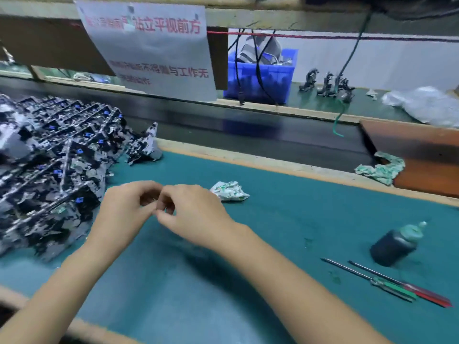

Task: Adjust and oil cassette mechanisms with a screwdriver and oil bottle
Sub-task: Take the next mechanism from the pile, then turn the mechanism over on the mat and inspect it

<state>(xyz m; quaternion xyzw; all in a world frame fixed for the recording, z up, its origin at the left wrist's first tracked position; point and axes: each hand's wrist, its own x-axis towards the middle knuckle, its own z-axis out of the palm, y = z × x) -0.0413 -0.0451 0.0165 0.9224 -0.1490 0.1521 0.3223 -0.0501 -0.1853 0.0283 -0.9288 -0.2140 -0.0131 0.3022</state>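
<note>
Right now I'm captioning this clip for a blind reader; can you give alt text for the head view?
Two hands, left and right, meet fingertip to fingertip above a green mat, possibly pinching something tiny. Stacked cassette mechanisms lie left; an oil bottle and two screwdrivers lie untouched right.

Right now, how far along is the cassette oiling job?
Nothing looks finished. The cassette mechanisms sit piled at left. The left hand and right hand meet, fingers curled around something too small to identify. The screwdrivers and oil bottle lie untouched, so adjusting and oiling remain.
</note>
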